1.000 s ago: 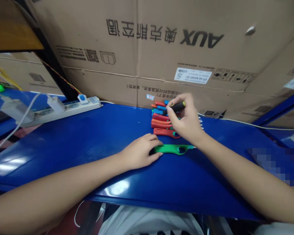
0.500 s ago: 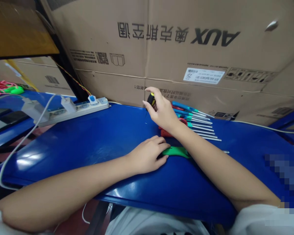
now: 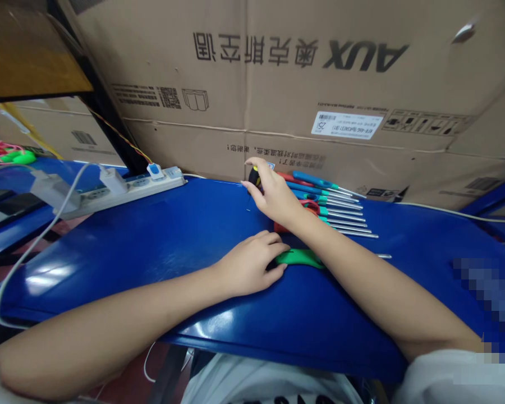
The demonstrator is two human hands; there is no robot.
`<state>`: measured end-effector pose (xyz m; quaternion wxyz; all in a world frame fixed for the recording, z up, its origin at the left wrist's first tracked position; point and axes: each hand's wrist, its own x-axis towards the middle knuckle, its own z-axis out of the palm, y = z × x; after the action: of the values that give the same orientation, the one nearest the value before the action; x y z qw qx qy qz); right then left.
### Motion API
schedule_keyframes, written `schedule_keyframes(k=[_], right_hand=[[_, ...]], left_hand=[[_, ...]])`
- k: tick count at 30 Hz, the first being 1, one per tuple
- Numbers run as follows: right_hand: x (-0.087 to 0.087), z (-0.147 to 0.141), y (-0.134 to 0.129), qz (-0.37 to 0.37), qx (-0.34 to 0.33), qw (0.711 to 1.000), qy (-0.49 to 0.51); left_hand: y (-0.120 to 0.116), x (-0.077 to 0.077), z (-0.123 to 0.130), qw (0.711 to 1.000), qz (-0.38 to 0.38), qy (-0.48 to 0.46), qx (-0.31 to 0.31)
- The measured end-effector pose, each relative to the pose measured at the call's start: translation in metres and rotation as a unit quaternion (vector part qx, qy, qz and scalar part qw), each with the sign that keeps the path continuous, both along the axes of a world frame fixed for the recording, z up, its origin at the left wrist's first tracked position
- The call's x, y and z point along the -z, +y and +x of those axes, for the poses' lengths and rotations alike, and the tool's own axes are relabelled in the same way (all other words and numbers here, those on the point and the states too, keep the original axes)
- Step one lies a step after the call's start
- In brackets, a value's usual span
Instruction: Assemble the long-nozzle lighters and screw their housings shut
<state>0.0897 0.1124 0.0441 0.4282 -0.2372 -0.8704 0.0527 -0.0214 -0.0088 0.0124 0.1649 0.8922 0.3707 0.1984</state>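
Note:
My right hand (image 3: pixel 273 193) is closed on a small screwdriver (image 3: pixel 253 177) with a black and yellow handle, held above the table. Its thin dark shaft points down and is hard to make out. On the table, my left hand (image 3: pixel 252 262) has its thumb and fingers around the end of a green handle (image 3: pixel 301 257). My right forearm crosses over the other end of that green handle. Beyond the forearm lie several screwdrivers (image 3: pixel 340 212) in a row, with blue and teal handles and metal shafts. Something with red loops (image 3: pixel 310 206), perhaps scissors, lies among them, partly covered.
A white power strip (image 3: pixel 130 191) with plugs and cables lies on the blue table (image 3: pixel 172 224) at the left. Behind it stands a large cardboard box (image 3: pixel 286 84) like a wall. Coloured cords (image 3: pixel 12 154) lie at the far left. A thin cable (image 3: pixel 458 212) runs along the right.
The camera view has shifted slightly. My right hand has come down a little with the screwdriver, and more of the red handle behind it shows. My left hand stays on the green handle.

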Motion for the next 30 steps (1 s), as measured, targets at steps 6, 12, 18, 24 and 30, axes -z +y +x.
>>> schedule_keyframes(k=[6,12,18,24,30], right_hand=[[0.004,0.001,0.003,0.000,-0.001,1.000,-0.006],[0.005,0.002,0.005,-0.005,-0.004,1.000,-0.010],[-0.001,0.003,0.002,-0.001,0.007,1.000,0.007],[-0.020,0.008,-0.005,0.000,0.024,0.999,0.033],[-0.042,0.024,-0.024,-0.018,0.037,0.996,0.082]], left_hand=[[0.000,0.001,-0.001,1.000,-0.002,0.004,0.002],[0.000,0.000,0.000,1.000,-0.001,0.003,0.004],[0.000,0.000,-0.001,1.000,0.002,0.000,0.006],[-0.001,0.002,0.000,1.000,0.012,-0.001,0.010],[-0.001,0.007,0.003,0.999,0.014,-0.011,0.031]])
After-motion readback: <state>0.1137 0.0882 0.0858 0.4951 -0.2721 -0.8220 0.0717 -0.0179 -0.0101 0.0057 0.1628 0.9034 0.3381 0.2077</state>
